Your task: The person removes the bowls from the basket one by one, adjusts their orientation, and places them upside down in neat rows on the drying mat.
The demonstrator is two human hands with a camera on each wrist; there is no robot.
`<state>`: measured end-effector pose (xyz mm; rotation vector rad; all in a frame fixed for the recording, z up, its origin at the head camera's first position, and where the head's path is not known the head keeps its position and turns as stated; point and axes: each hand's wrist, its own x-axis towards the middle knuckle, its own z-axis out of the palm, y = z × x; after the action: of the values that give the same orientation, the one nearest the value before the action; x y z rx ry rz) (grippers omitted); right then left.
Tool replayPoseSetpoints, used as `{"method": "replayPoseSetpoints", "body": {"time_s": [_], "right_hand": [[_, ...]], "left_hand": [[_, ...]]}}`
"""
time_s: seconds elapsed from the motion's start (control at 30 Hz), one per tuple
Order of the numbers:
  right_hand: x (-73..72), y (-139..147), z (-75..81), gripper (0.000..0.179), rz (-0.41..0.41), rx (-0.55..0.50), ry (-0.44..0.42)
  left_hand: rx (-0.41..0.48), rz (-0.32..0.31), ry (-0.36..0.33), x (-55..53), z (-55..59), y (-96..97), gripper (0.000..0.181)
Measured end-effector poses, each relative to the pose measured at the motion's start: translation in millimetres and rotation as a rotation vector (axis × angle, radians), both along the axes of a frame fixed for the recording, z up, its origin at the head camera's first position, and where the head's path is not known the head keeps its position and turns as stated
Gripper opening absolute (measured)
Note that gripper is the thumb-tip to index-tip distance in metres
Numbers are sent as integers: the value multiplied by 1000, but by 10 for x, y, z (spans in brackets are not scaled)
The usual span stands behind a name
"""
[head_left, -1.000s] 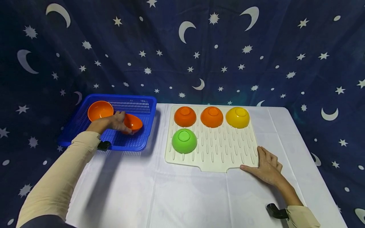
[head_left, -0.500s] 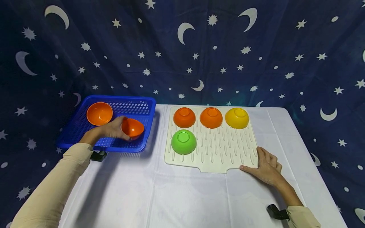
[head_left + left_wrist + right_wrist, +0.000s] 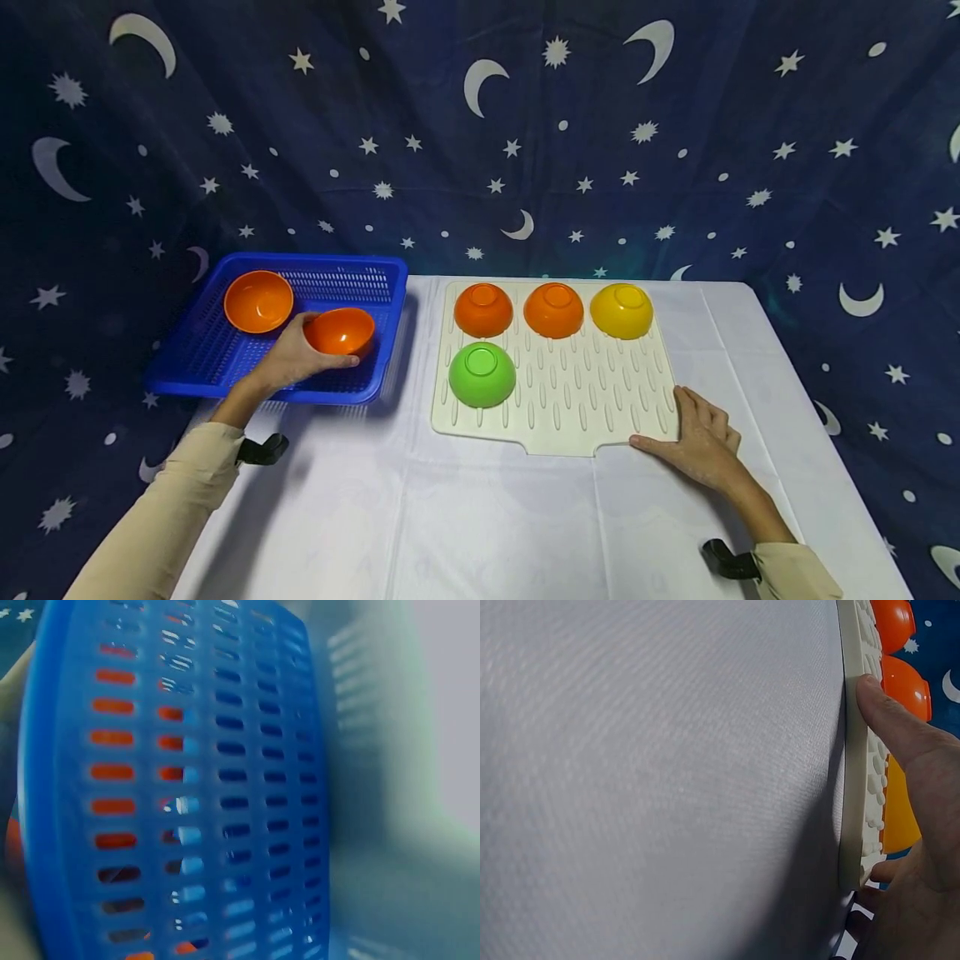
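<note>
My left hand (image 3: 294,354) grips an orange bowl (image 3: 342,331) by its side, thumb along the near side, over the right part of a blue slotted plastic basket (image 3: 397,287). The bowl's open side is tilted toward me. Another orange bowl (image 3: 258,302) sits in the basket's back left, mouth up. In the left wrist view the basket wall (image 3: 247,787) fills the middle, with orange showing through its slots. My right hand (image 3: 699,437) holds the front right corner of a cream ridged draining board (image 3: 562,400), thumb (image 3: 889,712) on its front edge and fingers along its right side.
Upside down on the board's back row stand two orange bowls (image 3: 483,310) (image 3: 553,310) and a yellow bowl (image 3: 621,311). A green bowl (image 3: 482,375) lies upside down in front of the leftmost one. White cloth (image 3: 487,525) covers the table; a starry dark blue curtain (image 3: 420,100) hangs behind.
My left hand has drawn the orange bowl slightly toward me, then turned it so its mouth and the hand's thumb show differently. The right hand stays at the board's corner.
</note>
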<state>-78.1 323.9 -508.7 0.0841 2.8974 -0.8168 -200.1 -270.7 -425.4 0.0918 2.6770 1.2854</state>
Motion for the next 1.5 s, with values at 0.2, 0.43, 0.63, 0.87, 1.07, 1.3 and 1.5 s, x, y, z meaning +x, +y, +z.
{"method": "replayPoseSetpoints", "body": {"time_s": [0.2, 0.43, 0.63, 0.87, 1.07, 1.3, 1.5], "right_hand": [[30, -5, -26, 130, -1, -16, -4], [57, -32, -47, 128, 0, -34, 12], [72, -42, -45, 127, -5, -29, 9], [67, -43, -40, 126, -4, -29, 17], [65, -44, -36, 126, -7, -29, 13], [69, -56, -30, 126, -6, -29, 10], [64, -65, 0, 125, -5, -31, 22]], "left_hand": [[2, 105, 167, 115, 16, 127, 107], [1, 223, 249, 280, 23, 366, 108], [-4, 235, 254, 351, 67, 460, 109], [-24, 201, 279, 444, 193, 530, 109], [-43, 138, 289, 502, 231, 620, 113], [-10, 123, 305, 542, 164, 696, 115], [52, 119, 307, 583, 115, 797, 116]]}}
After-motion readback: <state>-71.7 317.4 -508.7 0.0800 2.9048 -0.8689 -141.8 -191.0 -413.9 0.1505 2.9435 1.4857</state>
